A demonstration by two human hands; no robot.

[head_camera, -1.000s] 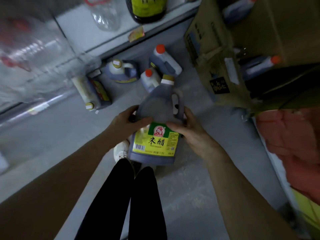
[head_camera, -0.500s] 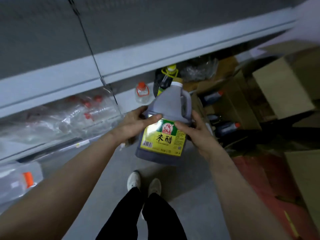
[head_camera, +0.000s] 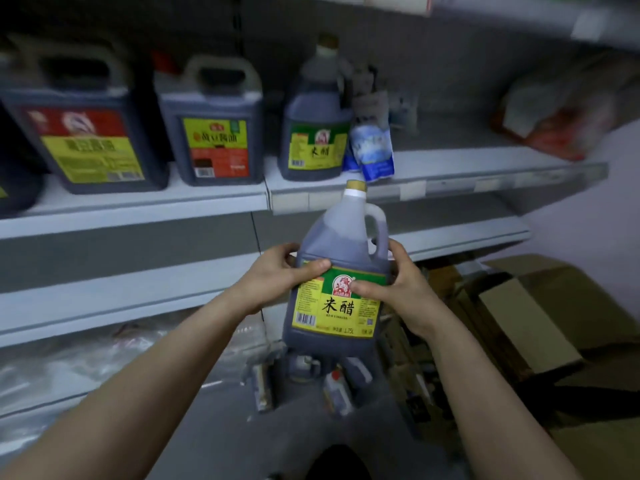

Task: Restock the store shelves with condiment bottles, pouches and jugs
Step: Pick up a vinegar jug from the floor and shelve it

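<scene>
Vinegar jug (head_camera: pixel 337 271), yellow-green label reading 米醋, 1.75L, left hand (head_camera: pixel 277 275) and right hand (head_camera: pixel 398 282) fingers gripping its sides

Held jug (head_camera: pixel 341 247): dark vinegar, gold cap, white collar, handle at the right, yellow-and-green label turned to the camera. It is carried nearly upright, gripped between the left hand (head_camera: pixel 273 271) and the right hand (head_camera: pixel 405 282) (thumbs laid on the label), just below the shelf (head_camera: pixel 450 161) edge.
Matching jug (head_camera: pixel 315 133): stood upright on the shelf, touched at its right by blue-and-white pouches (head_camera: pixel 372 150).
Square jugs (head_camera: pixel 214 133): two dark ones are ranged further left (labels blurred).
</scene>
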